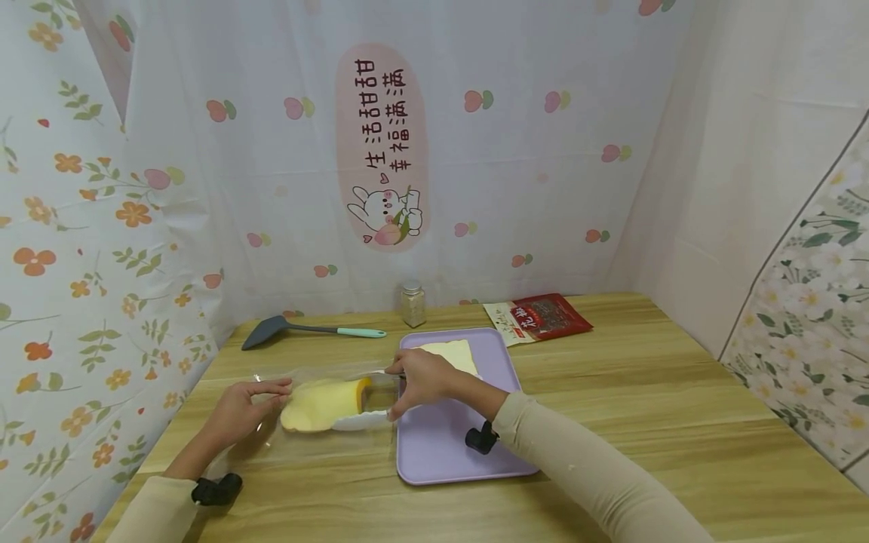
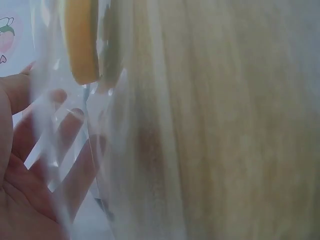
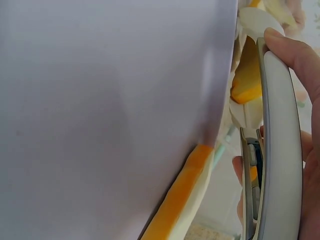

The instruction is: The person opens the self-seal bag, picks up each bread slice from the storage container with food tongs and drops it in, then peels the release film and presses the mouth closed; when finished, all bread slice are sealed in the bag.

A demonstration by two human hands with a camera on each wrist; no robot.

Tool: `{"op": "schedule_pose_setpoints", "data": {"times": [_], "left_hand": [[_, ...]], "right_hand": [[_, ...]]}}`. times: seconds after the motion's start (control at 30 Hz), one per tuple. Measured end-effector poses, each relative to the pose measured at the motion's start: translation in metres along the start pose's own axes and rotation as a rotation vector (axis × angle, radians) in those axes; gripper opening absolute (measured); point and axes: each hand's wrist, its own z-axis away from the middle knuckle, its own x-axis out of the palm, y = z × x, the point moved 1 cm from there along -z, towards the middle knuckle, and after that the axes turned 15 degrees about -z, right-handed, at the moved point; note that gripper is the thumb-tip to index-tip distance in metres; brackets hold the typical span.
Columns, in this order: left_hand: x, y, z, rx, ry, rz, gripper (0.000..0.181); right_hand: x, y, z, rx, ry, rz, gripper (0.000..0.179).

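Yellow bread slices with an orange crust lie inside a clear plastic bag left of the tray. My left hand holds the bag near its far left end; in the left wrist view its fingers show through the film. My right hand grips metal tongs with white tips, thumb on one arm and fingers on the other. The tong tips reach left into the bag, one on each side of the bread. Another bread slice lies on the lavender tray, partly behind my right hand.
A grey spatula with a mint handle lies at the back left. A glass jar with a metal lid stands behind the tray. Right of it lies a red and cream spice packet. Patterned curtains border the wooden table.
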Motion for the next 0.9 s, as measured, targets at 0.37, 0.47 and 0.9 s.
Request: {"op": "schedule_pose_setpoints", "data": {"times": [0.37, 0.47, 0.9], "left_hand": [[0.0013, -0.0016, 0.0004, -0.001, -0.013, 0.03, 0.011], [0.0009, -0.0011, 0.0005, -0.016, -0.021, 0.025, 0.011], [0.0007, 0.0, 0.0022, -0.012, -0.029, 0.043, 0.011]], "right_hand": [[0.005, -0.0011, -0.0018, 0.031, -0.012, 0.06, 0.091], [0.0061, -0.0007, -0.0018, 0.036, -0.016, 0.074, 0.093], [0.0085, -0.0018, 0.0028, 0.024, -0.032, 0.16, 0.1]]}}
